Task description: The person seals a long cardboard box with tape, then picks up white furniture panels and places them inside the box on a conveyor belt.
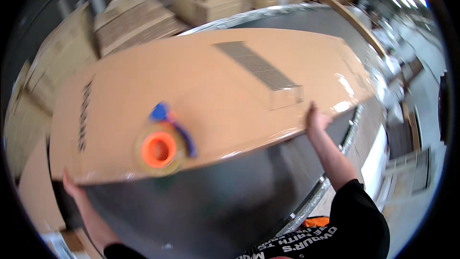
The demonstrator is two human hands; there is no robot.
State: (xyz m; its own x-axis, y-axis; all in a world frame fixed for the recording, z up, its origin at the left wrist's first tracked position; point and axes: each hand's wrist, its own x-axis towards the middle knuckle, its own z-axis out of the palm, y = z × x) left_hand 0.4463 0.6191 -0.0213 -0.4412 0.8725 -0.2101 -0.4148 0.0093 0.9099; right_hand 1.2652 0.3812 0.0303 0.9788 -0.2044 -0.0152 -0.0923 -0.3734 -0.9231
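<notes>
A long, flat cardboard box (191,76) lies across a dark work table (206,211), its near edge toward me. My left hand (73,187) grips the box's near left corner, the fingers partly hidden by it. Farther right along the near edge, my right hand (317,121) holds the box with its thumb on top and the other fingers mostly out of sight. On the box, closer to my left hand, rests a tape dispenser (159,110) with a blue handle, an orange hub and a roll of tape. Neither hand touches it.
Stacks of flat cardboard (134,21) stand beyond the table on the left, with more cartons (211,2) behind. Shiny wrapping covers the table's edge (306,206). A long cardboard strip (352,21) lies at the far right. Leaning cardboard (38,187) is at the lower left.
</notes>
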